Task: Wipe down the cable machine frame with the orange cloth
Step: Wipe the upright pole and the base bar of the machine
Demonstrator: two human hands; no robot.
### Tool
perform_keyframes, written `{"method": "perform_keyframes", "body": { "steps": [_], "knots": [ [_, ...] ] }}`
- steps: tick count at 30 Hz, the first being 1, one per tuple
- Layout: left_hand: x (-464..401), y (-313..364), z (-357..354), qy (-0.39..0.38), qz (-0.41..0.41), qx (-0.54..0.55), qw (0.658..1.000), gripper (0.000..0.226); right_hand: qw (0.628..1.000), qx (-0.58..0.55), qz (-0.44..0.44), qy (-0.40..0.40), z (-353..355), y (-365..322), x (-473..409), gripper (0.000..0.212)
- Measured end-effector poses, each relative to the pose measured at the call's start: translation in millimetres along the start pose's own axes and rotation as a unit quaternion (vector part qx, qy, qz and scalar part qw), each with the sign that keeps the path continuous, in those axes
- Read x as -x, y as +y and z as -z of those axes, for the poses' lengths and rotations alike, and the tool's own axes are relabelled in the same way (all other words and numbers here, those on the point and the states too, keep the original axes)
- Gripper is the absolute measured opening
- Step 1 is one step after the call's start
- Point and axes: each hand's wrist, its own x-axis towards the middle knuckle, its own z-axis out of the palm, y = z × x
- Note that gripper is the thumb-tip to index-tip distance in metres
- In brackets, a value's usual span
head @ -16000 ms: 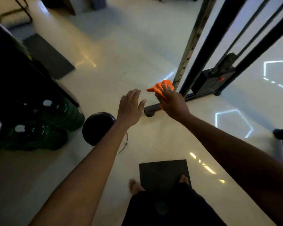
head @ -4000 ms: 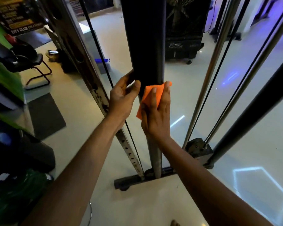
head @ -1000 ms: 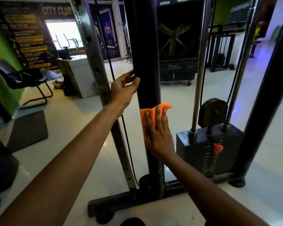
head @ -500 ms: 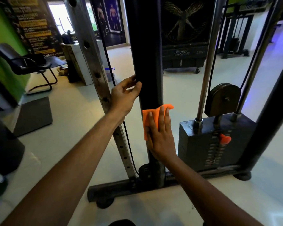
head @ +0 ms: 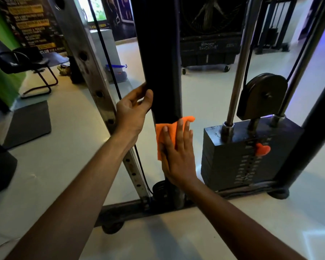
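Observation:
The black upright post of the cable machine frame stands straight ahead. My right hand presses the orange cloth flat against the lower part of the post, fingers straight and pointing up. My left hand rests on the post's left edge a little higher, thumb on the front face, fingers reaching behind it. The cloth's top corner sticks out to the right of the post.
A perforated metal upright and black cable run left of the post. The weight stack with an orange pin, guide rods and pulley stand right. The base bar lies on the floor. A chair, mat and fan sit behind.
My right hand has slid the cloth down the post. My left hand has kept its place on the post's left edge.

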Motion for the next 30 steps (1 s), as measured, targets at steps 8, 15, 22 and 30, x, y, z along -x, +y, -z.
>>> {"method": "perform_keyframes", "body": {
  "steps": [8, 15, 22, 30],
  "knots": [
    [8.5, -26.4, -1.9, -0.007, 0.003, 0.04, 0.999, 0.053, 0.995, -0.019, 0.016, 0.094, -13.2, 1.3, -32.6, 0.068],
    [16.9, -54.3, -4.3, -0.019, -0.001, 0.07, 0.997, 0.053, 0.998, -0.002, 0.048, 0.047, -34.4, 28.6, 17.3, 0.07],
    [14.1, -66.4, 1.3, -0.072, 0.007, 0.111, 0.991, 0.042, 0.997, -0.016, 0.022, 0.066, -36.0, 27.9, 10.8, 0.067],
    [19.6, -75.7, -6.1, -0.056, -0.023, 0.107, 0.992, 0.037, 1.0, -0.005, -0.021, -0.009, -38.1, 39.6, 69.9, 0.071]
  ]
}}
